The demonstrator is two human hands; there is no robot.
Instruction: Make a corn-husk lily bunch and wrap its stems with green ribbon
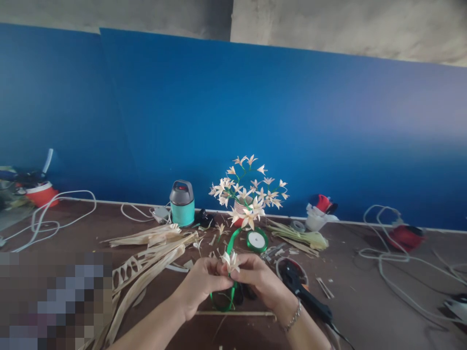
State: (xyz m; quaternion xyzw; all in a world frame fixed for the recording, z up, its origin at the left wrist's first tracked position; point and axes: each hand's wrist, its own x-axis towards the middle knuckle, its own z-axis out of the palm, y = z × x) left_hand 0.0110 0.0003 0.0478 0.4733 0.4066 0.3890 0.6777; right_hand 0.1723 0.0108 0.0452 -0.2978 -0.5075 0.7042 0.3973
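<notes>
My left hand (199, 287) and right hand (260, 278) pinch a pale flower (230, 261) between thumbs and fingers, above the brown table (350, 272). Green ribbon (232, 239) loops behind it, beside a spool (257, 240).

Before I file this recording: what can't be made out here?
In the head view:
Base of the pale flower: mostly hidden by the fingers of the left hand and right hand.
Lower left corner: pixelated.
Cord of the glue gun: cut off by bottom edge.
Striped pot: partly covered by flowers.
</notes>
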